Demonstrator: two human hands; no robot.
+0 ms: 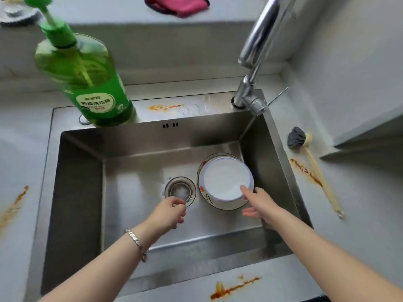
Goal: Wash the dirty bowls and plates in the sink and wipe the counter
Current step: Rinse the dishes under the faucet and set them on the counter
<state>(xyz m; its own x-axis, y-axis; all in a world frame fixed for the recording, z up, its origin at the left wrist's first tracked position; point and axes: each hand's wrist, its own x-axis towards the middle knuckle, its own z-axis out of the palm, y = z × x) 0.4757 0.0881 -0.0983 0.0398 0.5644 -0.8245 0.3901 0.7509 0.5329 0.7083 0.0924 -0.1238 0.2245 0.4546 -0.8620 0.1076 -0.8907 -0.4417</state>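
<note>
A white bowl [225, 178] sits on a plate [201, 171] at the right side of the steel sink [135, 153]. My right hand [258, 204] reaches over the bowl's near rim, thumb laid on the inside and fingers spread below the rim. My left hand [172, 211] hovers by the drain [180, 190] with loosely curled fingers and holds nothing that I can see. Orange-brown sauce stains mark the grey counter at the front [231, 287], the right [305, 171], the left [15, 205] and behind the sink [165, 107].
A green dish-soap pump bottle [87, 81] stands on the sink's back left rim. The chrome faucet [259, 55] rises at the back right corner. A long-handled dish brush [305, 147] lies on the right counter. A pink cloth [176, 4] lies on the back ledge.
</note>
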